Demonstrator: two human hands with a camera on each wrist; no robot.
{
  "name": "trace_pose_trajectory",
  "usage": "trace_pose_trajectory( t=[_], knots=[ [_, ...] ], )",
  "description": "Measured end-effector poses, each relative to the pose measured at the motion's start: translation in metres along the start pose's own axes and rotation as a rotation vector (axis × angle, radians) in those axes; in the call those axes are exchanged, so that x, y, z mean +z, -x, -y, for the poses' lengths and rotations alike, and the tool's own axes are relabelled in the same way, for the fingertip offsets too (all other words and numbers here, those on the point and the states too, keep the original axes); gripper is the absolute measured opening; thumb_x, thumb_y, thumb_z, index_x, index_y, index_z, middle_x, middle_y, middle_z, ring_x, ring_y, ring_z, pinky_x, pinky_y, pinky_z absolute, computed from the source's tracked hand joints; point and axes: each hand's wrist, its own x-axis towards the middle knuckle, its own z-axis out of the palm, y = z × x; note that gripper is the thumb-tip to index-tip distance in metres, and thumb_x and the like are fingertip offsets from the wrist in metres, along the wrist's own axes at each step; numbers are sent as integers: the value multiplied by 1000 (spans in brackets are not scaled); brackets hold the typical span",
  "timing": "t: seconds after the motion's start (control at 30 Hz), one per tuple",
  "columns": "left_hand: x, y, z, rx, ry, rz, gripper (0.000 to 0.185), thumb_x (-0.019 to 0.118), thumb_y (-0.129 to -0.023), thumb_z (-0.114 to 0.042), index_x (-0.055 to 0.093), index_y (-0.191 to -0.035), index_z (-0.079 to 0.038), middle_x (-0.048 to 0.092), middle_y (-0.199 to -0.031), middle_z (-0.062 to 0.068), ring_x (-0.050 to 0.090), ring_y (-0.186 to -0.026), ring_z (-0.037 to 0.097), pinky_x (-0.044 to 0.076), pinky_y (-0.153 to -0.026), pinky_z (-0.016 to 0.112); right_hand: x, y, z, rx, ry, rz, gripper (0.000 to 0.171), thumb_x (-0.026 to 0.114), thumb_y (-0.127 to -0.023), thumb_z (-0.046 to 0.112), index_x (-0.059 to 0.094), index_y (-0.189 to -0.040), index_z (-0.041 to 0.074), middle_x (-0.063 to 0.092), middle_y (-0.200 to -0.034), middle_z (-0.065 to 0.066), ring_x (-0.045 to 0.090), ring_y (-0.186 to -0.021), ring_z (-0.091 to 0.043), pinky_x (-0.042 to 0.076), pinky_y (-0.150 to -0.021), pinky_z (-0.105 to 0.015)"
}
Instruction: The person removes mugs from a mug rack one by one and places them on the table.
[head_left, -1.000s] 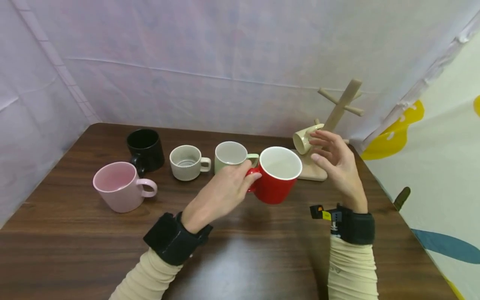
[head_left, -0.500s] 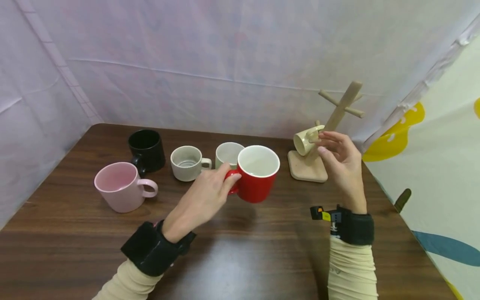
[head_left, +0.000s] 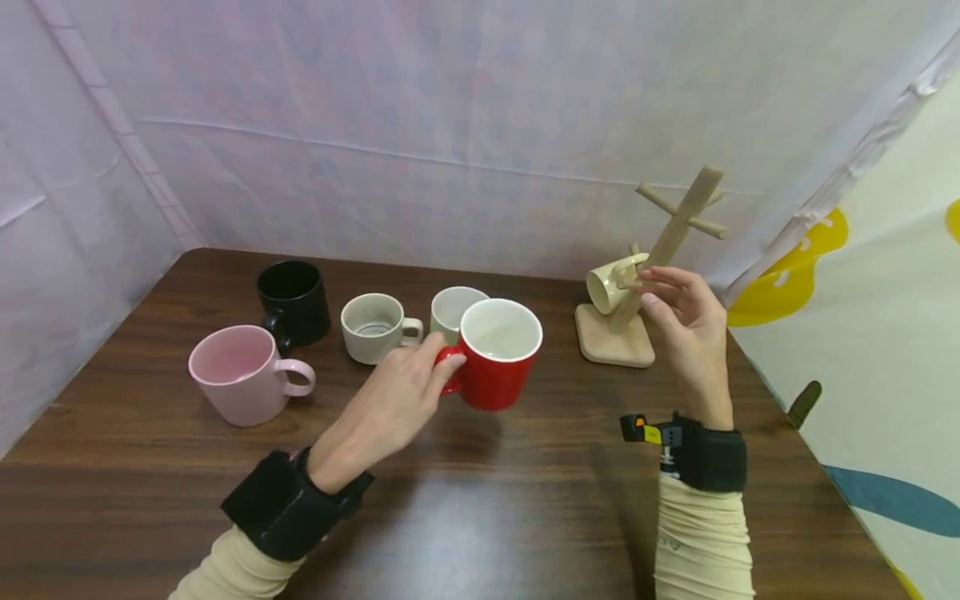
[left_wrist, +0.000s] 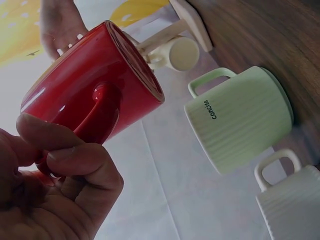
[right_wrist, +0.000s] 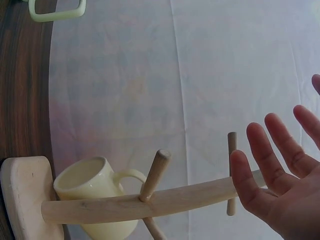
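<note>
My left hand (head_left: 386, 400) pinches the handle of a red mug (head_left: 498, 371) with a white inside, held upright above the table. In the left wrist view, thumb and fingers curl round the red handle (left_wrist: 102, 117). My right hand (head_left: 686, 337) is raised beside a wooden mug tree (head_left: 667, 237), its fingers loosely spread and holding nothing. A cream mug (right_wrist: 92, 180) hangs tilted by its handle from a low peg of that tree. Behind the red mug stands a pale green mug (left_wrist: 240, 117) marked "Concise", partly hidden in the head view.
To the left stand a grey-white cup (head_left: 372, 331), a black mug (head_left: 294, 304) and a pink mug (head_left: 247, 383) on the dark wooden table (head_left: 480, 508). A pale cloth wall (head_left: 420, 125) rises behind the table, and a patterned cloth (head_left: 885, 375) hangs at the right.
My left hand has carried the red mug leftward, away from the mug tree, bringing the tree's base fully into sight. The right hand has shifted slightly right; the other mugs stay put.
</note>
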Motion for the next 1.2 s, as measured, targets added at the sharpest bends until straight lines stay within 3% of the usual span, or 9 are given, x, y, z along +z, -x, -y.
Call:
trace_pose_trajectory(
  t=[0.27, 0.93, 1.2],
  knots=[
    [-5, 6, 8, -9, -24, -9, 17, 65, -100, -13, 52, -90, -6, 54, -74, 1, 54, -66, 16, 48, -58, 28, 0, 0, 3, 12, 22, 1, 30, 59, -97, -6, 59, -127, -10, 66, -120, -8, 61, -110, -31, 48, -91, -27],
    [-12, 28, 33, -91, -37, 20, 17, 62, -102, -13, 49, -91, -8, 47, -70, 0, 49, -63, 16, 45, -55, 28, 1, 2, 1, 13, -71, -15, 26, 58, -98, -7, 63, -124, -7, 67, -118, -11, 61, -110, -35, 49, -93, -27],
    [-12, 33, 44, -92, -61, -11, 21, 63, -101, -12, 47, -87, -9, 44, -67, 0, 45, -60, 16, 42, -53, 29, 1, 1, 0, 20, -72, -21, 25, 58, -98, -7, 62, -123, -8, 66, -118, -14, 62, -108, -29, 50, -93, -27]
  ],
)
